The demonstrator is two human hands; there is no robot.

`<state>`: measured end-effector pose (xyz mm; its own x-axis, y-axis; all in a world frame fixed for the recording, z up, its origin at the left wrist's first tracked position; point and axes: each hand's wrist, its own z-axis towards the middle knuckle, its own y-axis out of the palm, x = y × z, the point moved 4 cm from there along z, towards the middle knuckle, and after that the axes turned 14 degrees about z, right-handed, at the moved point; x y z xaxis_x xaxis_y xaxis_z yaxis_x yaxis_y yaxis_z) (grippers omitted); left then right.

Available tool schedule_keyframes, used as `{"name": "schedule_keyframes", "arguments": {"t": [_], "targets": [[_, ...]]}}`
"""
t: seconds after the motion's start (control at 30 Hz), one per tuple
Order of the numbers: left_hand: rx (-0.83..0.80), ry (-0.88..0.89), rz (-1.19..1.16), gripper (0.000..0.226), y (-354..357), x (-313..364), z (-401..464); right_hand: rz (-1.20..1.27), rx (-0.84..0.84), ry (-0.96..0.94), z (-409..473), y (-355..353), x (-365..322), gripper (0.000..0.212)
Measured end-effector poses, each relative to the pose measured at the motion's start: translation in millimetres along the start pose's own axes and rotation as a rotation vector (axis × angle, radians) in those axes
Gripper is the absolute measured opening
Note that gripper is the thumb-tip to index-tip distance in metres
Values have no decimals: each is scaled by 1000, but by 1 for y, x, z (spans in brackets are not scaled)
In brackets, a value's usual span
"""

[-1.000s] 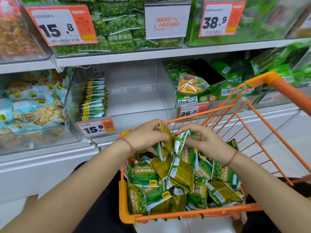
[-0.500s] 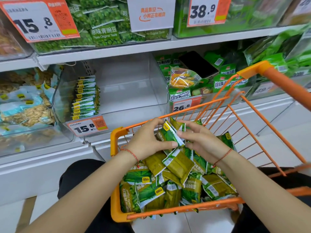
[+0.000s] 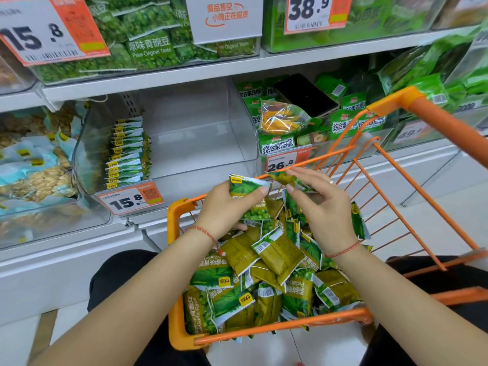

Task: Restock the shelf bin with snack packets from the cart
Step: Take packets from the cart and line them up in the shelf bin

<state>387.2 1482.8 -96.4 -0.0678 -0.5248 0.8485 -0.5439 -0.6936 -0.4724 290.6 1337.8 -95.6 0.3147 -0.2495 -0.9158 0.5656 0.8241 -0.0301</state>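
Observation:
An orange wire cart (image 3: 182, 336) holds a heap of green snack packets (image 3: 274, 262). My left hand (image 3: 224, 207) grips a small stack of packets (image 3: 247, 187) above the heap. My right hand (image 3: 319, 204) pinches another packet (image 3: 281, 178) by its edge, close beside the stack. The clear shelf bin (image 3: 200, 133) ahead carries a 15.8 price tag and holds one upright row of the same packets (image 3: 126, 151) against its left wall; most of its floor is bare.
A bin of pale blue peanut packs (image 3: 34, 170) stands to the left, a bin of green mixed-snack packs (image 3: 290, 122) with a dark phone on top to the right. Upper-shelf bins of green pea bags (image 3: 150, 46) hang overhead. My dark-clad knees flank the cart.
Both hands have lifted from the heap toward the cart's far rim, gathering packets. The left hand now holds a stack face up, and the right has raised another packet beside it.

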Motion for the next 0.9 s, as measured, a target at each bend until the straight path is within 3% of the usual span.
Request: {"name": "schedule_keyframes", "arguments": {"t": [0.1, 0.23, 0.33, 0.4, 0.53, 0.63, 0.7, 0.77, 0.9], "targets": [[-186, -203, -224, 31, 11, 3, 0, -161, -59, -176, -4, 3, -1, 39], [-307, -340, -596, 34, 25, 7, -4, -206, -200, -163, -9, 13, -2, 42], [-324, -353, -681, 52, 25, 4, -3, -214, -293, -119, -13, 16, -2, 47], [-379, -295, -662, 61, 23, 5, -4, -178, -341, -79, -14, 18, -2, 50], [-422, -151, -562, 58, 20, 8, -9, 34, -425, 11, -15, 22, -6, 61], [-389, -101, -419, 66, 23, 5, -9, 200, -367, 158, -14, 23, -6, 58], [-344, -78, -323, 61, 24, 3, -6, 198, -243, 270, -12, 23, -6, 50], [-304, -42, -240, 50, 23, 4, -2, 96, -171, 440, -8, 22, -6, 57], [-228, 78, -77, 62, 20, 6, 4, 74, -197, 682, -1, 33, -9, 57]]}}
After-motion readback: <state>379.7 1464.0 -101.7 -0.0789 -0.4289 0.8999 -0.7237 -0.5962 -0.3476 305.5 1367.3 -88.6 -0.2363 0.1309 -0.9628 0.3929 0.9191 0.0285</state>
